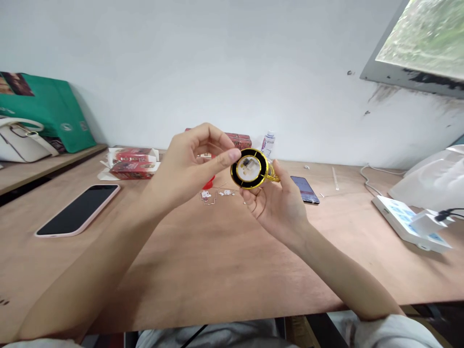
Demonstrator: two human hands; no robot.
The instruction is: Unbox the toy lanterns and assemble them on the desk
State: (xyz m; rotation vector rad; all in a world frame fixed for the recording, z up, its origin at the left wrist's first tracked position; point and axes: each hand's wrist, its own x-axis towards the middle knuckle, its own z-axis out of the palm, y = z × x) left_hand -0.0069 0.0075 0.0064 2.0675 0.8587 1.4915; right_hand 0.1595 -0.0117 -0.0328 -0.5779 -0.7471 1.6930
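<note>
Raised over the middle of the table is a round gold-rimmed object (256,181) with a black ring and a white centre where small parts show. Its exact kind I cannot make out. The face with the white centre is tilted toward me, and a clear, shiny part shows behind it on the right. My right hand (277,208) grips it from below and the right side, fingers around its body. From the upper left, my left hand (192,166) pinches its rim between thumb and fingers. Beneath lie a red piece (209,183) and small white parts with thin wire (206,195).
A pink-edged phone (79,210) lies at left, another phone (305,190) right of centre. Red boxes (134,166) and a small white bottle (268,142) stand toward the wall. At right is a power strip (409,222); a white handbag (21,140) sits far left.
</note>
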